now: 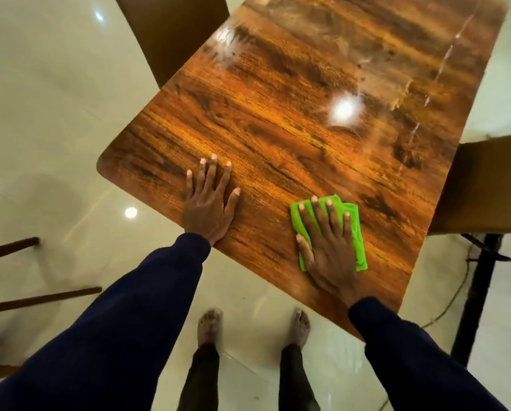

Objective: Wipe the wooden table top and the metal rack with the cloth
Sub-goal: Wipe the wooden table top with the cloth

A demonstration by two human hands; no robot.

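Wooden table top (293, 120), running from frame centre to upper right; streaks near the upper right suggest the wiping step is in hand. Left hand (211, 203), fingers straight, rests flat near the lower-left edge. Right hand (328, 241), fingers spread, presses the folded green cloth (355, 229) at lower centre-right. Next move likely calls for strokes toward the upper frame. Metal rack not identifiable.

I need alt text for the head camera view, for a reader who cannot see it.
A right hand presses a green cloth flat on a glossy wooden table top; the left hand rests flat on the bare wood beside it.
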